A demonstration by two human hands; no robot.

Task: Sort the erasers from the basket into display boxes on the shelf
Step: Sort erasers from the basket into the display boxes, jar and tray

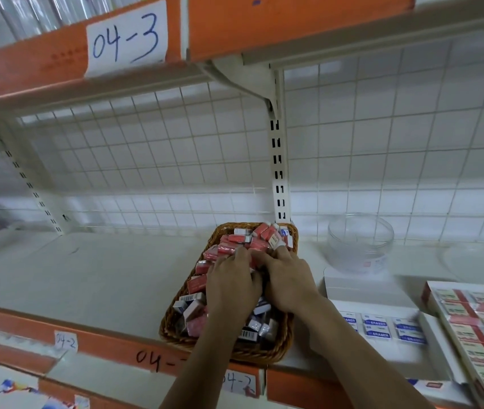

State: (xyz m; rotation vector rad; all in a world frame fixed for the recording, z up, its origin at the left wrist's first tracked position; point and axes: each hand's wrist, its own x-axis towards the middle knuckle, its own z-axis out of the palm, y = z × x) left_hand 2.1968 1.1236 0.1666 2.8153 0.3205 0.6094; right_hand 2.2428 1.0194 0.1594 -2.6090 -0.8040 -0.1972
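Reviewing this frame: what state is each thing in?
basket: on the shelf, heaped with erasers
left hand: dug into the erasers, grip unclear
right hand: same, beside the left
white box: open, partly filled
red box: open, rows filled
clear jar: upright, looks empty

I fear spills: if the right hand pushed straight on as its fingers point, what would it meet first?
Probably the heaped red erasers, then the basket at its far rim; depth is unclear.

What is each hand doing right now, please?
Left hand: on the erasers in the wicker basket; grip cannot be told.
Right hand: on the same erasers; grip cannot be told.
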